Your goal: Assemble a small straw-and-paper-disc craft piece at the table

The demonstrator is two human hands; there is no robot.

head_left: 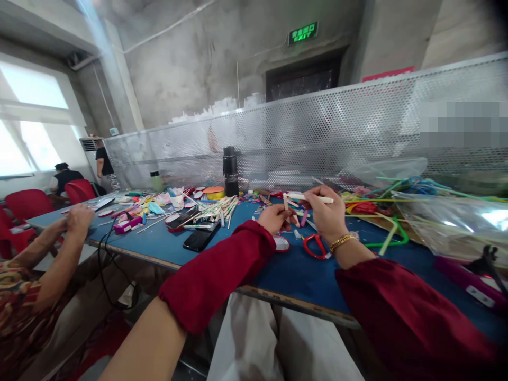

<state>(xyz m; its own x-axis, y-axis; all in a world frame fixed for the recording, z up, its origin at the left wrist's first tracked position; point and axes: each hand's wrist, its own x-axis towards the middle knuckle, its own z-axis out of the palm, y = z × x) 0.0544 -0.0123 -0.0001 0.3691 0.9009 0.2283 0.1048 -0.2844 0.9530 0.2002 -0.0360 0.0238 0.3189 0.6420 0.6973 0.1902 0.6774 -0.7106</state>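
Observation:
My left hand point(273, 218) is closed on a short pale craft stick point(286, 203), which it holds upright above the table. In my right hand point(326, 212) is a white marker point(298, 196), lying almost level with its left end close to the stick's top. Whether the two touch I cannot tell. Red-handled scissors point(315, 247) lie just below my right hand, their blades partly hidden. A small red-rimmed dish point(282, 244) sits beside my left wrist. Between my hands lies a short purple stick point(304, 218).
A black bottle point(230, 172), a heap of thin sticks point(222, 208) and a black phone point(201, 237) stand or lie left of me. Plastic bags point(456, 222) and a purple glue-gun-like tool point(470, 283) lie right. A neighbour's hands point(80, 216) are far left. Behind runs a perforated metal screen point(337, 127).

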